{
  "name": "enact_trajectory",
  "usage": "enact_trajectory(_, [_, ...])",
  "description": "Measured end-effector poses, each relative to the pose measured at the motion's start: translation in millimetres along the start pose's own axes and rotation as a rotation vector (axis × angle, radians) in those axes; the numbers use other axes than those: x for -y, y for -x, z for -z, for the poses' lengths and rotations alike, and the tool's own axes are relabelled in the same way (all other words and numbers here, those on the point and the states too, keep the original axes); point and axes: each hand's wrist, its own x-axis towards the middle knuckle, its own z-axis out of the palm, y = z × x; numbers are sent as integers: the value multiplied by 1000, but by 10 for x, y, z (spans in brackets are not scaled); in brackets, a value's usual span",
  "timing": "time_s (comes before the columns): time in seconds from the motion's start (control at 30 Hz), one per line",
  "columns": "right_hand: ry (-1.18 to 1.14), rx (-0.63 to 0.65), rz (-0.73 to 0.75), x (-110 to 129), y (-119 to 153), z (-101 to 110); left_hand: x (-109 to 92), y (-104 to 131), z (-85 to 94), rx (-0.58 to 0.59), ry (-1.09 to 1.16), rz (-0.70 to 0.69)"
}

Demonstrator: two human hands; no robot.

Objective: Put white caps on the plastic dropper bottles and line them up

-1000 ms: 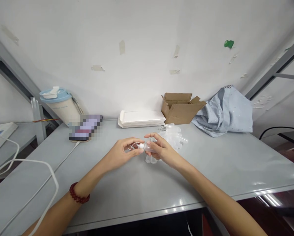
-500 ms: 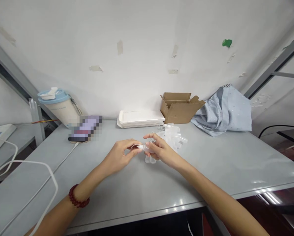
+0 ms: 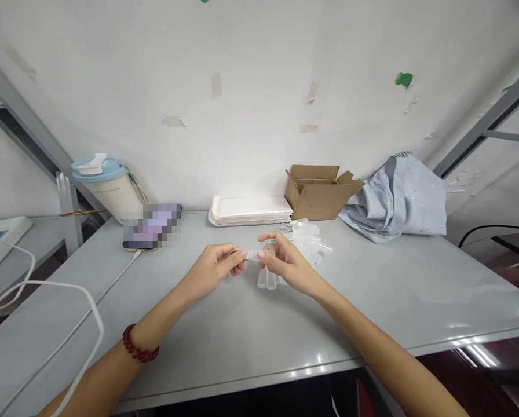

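Note:
Over the middle of the desk, a small translucent plastic tube (image 3: 252, 255) lies roughly level between my two hands. My left hand (image 3: 214, 267) pinches its whitish left end with thumb and fingers. A thin pale loop at that end shows partly by the fingers. The right part of the tube is in the grip of my right hand (image 3: 289, 267), thumb in front and index finger raised off it. Below and behind my right hand lies a loose pile of similar clear tubes (image 3: 308, 236), two of them (image 3: 266, 279) poking out under the fingers.
Behind the pile are a stack of white envelope-like packets (image 3: 251, 209) and an open cardboard box (image 3: 322, 200). A grey-blue cloth bag (image 3: 398, 200) is at right. At left stand a lidded cup (image 3: 109, 188) and a phone (image 3: 153, 226) on a white cable (image 3: 116, 278).
My left thumb has come forward over the tube's left end, and its other fingers have curled beneath. The tube looks more level. The whole view has shifted slightly.

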Motion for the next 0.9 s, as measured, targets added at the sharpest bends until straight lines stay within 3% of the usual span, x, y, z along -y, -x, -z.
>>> enact_trajectory(0.17, [129,-75,63,-16,-12,10,30,-15,19,-54,64,32])
enact_trajectory(0.4, [42,-98,35,-35,-11,-5,56,29,-42,-119,-124,-66])
enact_trajectory(0.7, [-149,-80,-61,-20,-51,4,131,53,-137,-313,-418,-494])
enact_trajectory(0.77, [-121,-78,-21,-18,-49,9,101,54,-130,-280,-391,-438])
enact_trajectory(0.9, [5,-70,96,-31,-28,16,28,52,-89,-132,-214,-172])
